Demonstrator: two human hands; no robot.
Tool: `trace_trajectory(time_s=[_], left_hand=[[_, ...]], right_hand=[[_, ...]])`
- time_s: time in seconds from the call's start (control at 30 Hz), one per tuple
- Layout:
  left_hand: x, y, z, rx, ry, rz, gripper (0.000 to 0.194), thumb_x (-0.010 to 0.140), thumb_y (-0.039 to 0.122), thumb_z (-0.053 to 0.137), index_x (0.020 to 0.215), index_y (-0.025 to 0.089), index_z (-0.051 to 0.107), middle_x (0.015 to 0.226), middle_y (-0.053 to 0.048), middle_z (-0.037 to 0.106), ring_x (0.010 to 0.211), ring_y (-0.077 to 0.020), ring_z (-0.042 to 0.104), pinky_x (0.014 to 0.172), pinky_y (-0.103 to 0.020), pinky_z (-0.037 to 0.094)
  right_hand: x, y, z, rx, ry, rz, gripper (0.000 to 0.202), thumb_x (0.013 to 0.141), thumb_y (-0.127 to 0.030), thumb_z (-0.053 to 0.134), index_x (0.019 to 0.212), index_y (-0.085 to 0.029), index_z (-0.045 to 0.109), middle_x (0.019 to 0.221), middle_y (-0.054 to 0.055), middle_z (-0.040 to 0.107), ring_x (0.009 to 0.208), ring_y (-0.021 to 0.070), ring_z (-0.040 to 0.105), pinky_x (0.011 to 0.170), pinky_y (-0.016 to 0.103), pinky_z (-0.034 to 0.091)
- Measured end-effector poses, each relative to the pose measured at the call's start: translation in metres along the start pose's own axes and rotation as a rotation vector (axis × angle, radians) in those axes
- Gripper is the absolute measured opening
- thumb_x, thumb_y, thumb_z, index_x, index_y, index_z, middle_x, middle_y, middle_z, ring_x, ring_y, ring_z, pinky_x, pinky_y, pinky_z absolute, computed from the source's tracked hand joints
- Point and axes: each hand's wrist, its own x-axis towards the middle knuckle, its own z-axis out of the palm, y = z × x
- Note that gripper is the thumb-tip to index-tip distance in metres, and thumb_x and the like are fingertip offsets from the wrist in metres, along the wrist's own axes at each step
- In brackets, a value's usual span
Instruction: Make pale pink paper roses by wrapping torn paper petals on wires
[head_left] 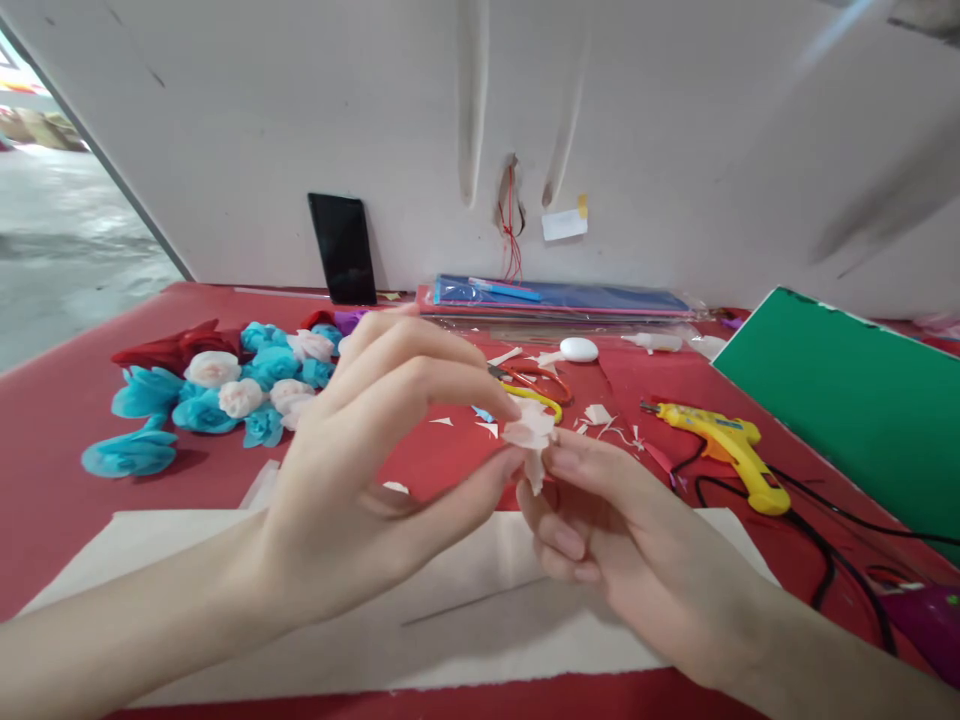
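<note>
Between both hands, above a white paper sheet [337,650], is a small pale pink paper flower [532,428] with loose petals. My left hand [367,450] pinches a petal edge at the flower's left side with thumb and index finger; its other fingers arch above. My right hand [637,540] grips the flower's narrow lower end between thumb and fingers, the rest curled underneath. A thin dark wire [472,603] lies on the sheet below. Just behind the flower rest scissors [534,398] with red and yellow handles, partly hidden.
Blue, pink and red paper flowers [206,410] cluster at left. A yellow glue gun [724,450] with black cords lies right, near a green board [847,420]. Paper scraps [598,413] and a white oval object [579,349] sit behind. A phone [343,250] leans against the wall.
</note>
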Motion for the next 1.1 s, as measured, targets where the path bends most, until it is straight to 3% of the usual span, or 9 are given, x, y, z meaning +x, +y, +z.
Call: trace_trajectory(time_s=[0.1,0.33,0.47,0.63,0.87,1.1], left_hand=[[0.005,0.0,-0.003,0.164,-0.026,0.117,0.022,0.076,0.01,0.071,0.091,0.019,0.057,0.083,0.0,0.061,0.078,-0.015,0.056,0.093,-0.04,0.041],[0.004,0.002,-0.007,0.246,-0.027,0.14,0.013,0.081,0.014,0.066,0.083,0.025,0.059,0.072,0.003,0.062,0.08,-0.0172,0.056,0.108,-0.045,0.032],[0.004,0.005,-0.011,0.229,-0.073,0.103,0.016,0.079,0.014,0.067,0.084,0.028,0.061,0.073,0.004,0.066,0.08,-0.0185,0.059,0.109,-0.046,0.034],[0.005,0.008,-0.01,0.203,-0.006,0.095,0.017,0.075,0.014,0.072,0.08,0.028,0.063,0.071,0.005,0.067,0.078,-0.0182,0.06,0.109,-0.045,0.036],[0.004,0.008,-0.006,0.241,0.044,0.16,0.02,0.071,0.013,0.073,0.08,0.028,0.063,0.065,0.007,0.067,0.073,-0.0175,0.057,0.109,-0.045,0.039],[0.001,0.006,-0.009,0.256,-0.023,0.201,0.021,0.07,0.012,0.072,0.081,0.028,0.064,0.065,0.007,0.067,0.076,-0.0186,0.056,0.111,-0.048,0.036]], right_hand=[[-0.001,0.0,0.0,-0.059,-0.008,-0.013,0.018,0.079,-0.032,0.072,0.072,-0.017,0.066,0.054,-0.006,0.044,0.047,0.0044,0.032,0.045,0.018,0.026],[-0.003,0.002,0.002,-0.063,-0.022,-0.001,0.021,0.077,-0.032,0.073,0.067,-0.017,0.062,0.052,-0.006,0.046,0.046,0.0048,0.035,0.046,0.021,0.023],[-0.003,0.002,0.0,-0.064,-0.034,0.018,0.021,0.079,-0.035,0.073,0.069,-0.018,0.065,0.054,-0.005,0.049,0.047,0.0056,0.035,0.047,0.023,0.022],[-0.002,0.002,0.001,-0.043,-0.092,-0.027,0.016,0.075,-0.031,0.077,0.07,-0.019,0.069,0.054,-0.006,0.047,0.047,0.0048,0.031,0.045,0.021,0.019],[-0.002,0.004,0.001,-0.046,-0.05,-0.035,0.021,0.076,-0.034,0.078,0.067,-0.017,0.068,0.05,-0.006,0.047,0.046,0.0036,0.029,0.046,0.018,0.023],[-0.004,0.004,0.003,-0.044,-0.035,-0.057,0.024,0.076,-0.033,0.077,0.064,-0.018,0.064,0.049,-0.007,0.044,0.046,0.0043,0.027,0.046,0.02,0.022]])
